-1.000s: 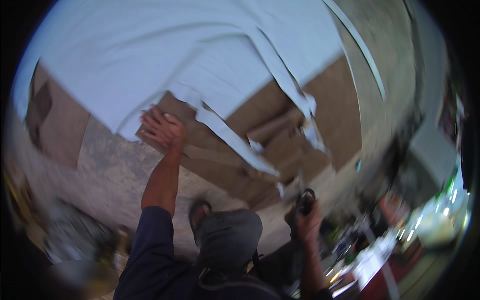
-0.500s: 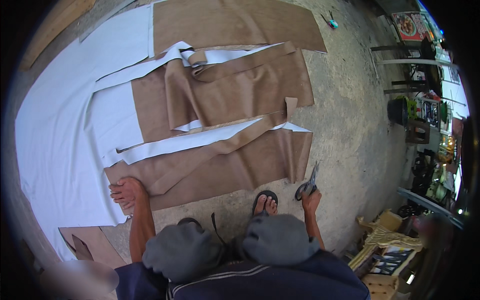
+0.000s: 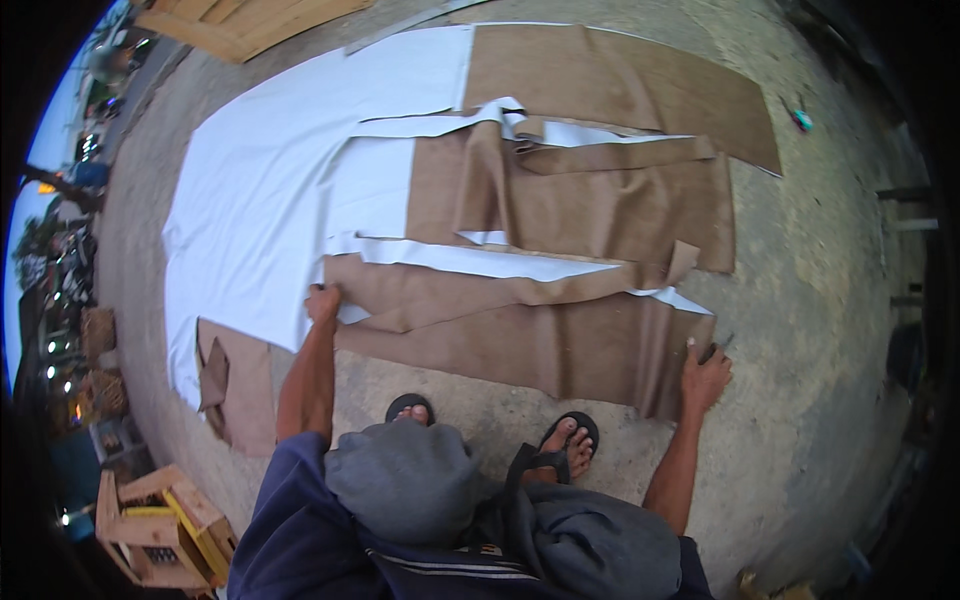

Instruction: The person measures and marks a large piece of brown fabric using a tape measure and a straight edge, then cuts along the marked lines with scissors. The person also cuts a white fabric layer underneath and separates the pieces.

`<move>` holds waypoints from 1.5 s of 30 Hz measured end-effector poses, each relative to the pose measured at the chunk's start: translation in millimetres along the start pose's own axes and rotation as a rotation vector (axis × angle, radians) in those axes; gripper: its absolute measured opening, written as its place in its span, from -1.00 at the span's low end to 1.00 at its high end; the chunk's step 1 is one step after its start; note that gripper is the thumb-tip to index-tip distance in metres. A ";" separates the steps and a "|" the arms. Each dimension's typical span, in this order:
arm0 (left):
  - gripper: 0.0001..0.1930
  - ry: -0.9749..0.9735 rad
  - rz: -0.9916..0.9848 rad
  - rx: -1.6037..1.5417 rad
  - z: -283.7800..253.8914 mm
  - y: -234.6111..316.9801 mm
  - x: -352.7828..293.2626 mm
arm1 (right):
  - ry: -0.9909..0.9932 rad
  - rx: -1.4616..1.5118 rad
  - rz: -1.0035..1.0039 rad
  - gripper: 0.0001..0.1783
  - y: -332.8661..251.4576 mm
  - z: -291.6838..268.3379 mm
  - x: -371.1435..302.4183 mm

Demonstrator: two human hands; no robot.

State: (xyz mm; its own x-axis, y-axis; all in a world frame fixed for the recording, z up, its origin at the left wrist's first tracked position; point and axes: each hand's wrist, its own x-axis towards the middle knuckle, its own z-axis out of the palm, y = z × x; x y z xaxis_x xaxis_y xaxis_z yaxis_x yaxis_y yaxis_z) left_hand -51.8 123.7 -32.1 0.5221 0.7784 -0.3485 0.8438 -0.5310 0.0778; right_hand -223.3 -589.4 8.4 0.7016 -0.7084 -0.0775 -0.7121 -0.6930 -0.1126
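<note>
In front of my feet lies a long brown sheet with white backing, like faux leather [image 3: 480, 345], with a loose narrow strip [image 3: 430, 318] folded across it. My left hand [image 3: 323, 302] is closed on the sheet's left end, fingers curled at its edge. At the opposite end my right hand [image 3: 706, 376] grips a pair of scissors [image 3: 717, 350], mostly hidden by the fingers, blades pointing away. That hand's thumb touches the sheet's right edge; whether it also pinches the sheet I cannot tell.
More brown pieces [image 3: 640, 215] and a wide white-backed sheet [image 3: 250, 200] spread across the concrete floor. A small turquoise item [image 3: 801, 120] lies far right. A wooden frame [image 3: 165, 530] stands at lower left, and a wooden panel [image 3: 250, 25] at the far left. My sandalled feet are close to the sheet.
The view has swung left. My left hand has gone from lying flat on the sheet to gripping its end. My right hand, with the scissors, has moved up to the sheet's right end.
</note>
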 end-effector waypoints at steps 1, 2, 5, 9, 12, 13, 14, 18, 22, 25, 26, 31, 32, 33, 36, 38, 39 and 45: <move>-0.31 0.010 -0.024 -0.003 -1.8 0.9 -6.0 | -0.072 -0.118 0.001 -0.52 2.8 1.9 8.1; -0.31 0.019 -0.049 -0.009 -1.2 5.7 -11.8 | -0.147 -0.101 0.010 -0.51 6.3 4.6 17.9; -0.30 0.102 -0.056 -0.010 1.5 15.8 -35.9 | -0.164 -0.005 -0.002 -0.48 34.8 3.2 56.9; -0.28 0.143 -0.074 0.077 5.3 29.9 -62.8 | -0.203 0.214 -0.057 -0.53 66.1 3.0 128.9; -0.32 0.138 -0.067 0.067 9.7 34.4 -74.8 | -0.269 0.340 -0.133 -0.53 73.5 3.1 161.1; -0.36 0.151 -0.047 0.105 10.7 33.6 -77.9 | -0.336 0.380 -0.118 -0.53 73.2 2.9 165.4; -0.37 0.159 -0.033 0.110 11.3 32.4 -79.6 | -0.384 0.397 -0.080 -0.52 72.3 2.0 166.1; -0.40 0.175 0.046 0.125 12.7 18.1 -75.5 | -0.368 0.503 -0.029 -0.50 70.0 -3.2 153.8; -0.47 0.127 0.161 0.012 9.5 -3.6 -48.6 | -0.415 0.557 0.013 -0.54 78.8 -5.9 145.0; -0.50 0.067 0.229 -0.109 3.2 -17.6 -26.4 | -0.407 0.586 0.023 -0.54 90.5 -3.2 142.2; -0.45 0.018 0.190 -0.191 -0.1 -19.2 -20.2 | -0.421 0.587 0.040 -0.53 94.4 -1.8 140.6; -0.64 -0.127 0.124 -0.278 -17.0 -14.9 -11.4 | -0.415 0.629 0.005 -0.52 105.0 5.2 136.1; -0.66 -0.143 0.109 -0.281 -18.7 -12.7 -12.1 | -0.384 0.600 0.036 -0.53 105.1 6.4 136.5; -0.66 -0.138 0.127 -0.281 -19.5 -11.2 -13.6 | -0.385 0.604 0.019 -0.54 105.0 7.0 137.3; -0.66 -0.122 0.177 -0.256 -21.0 -10.4 -18.1 | -0.373 0.536 0.017 -0.54 103.4 7.0 141.0; -0.65 -0.094 0.211 -0.252 -21.2 -12.7 -20.7 | -0.388 0.431 0.030 -0.53 102.4 6.2 141.9; -0.64 -0.091 0.233 -0.246 -20.7 -13.1 -21.1 | -0.396 0.457 -0.001 -0.53 101.8 6.1 141.5; -0.59 0.174 0.365 0.028 -5.1 -5.4 -16.5 | -0.226 0.204 -0.032 -0.48 92.4 8.5 135.4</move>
State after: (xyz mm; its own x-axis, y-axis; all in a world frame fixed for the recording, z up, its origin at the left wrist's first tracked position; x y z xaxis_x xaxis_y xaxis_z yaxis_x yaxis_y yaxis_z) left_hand -64.3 115.4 -21.9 0.8020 0.5810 -0.1388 0.5967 -0.7900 0.1409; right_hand -193.9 -748.3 -20.9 0.7275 -0.6233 -0.2867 -0.6861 -0.6568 -0.3129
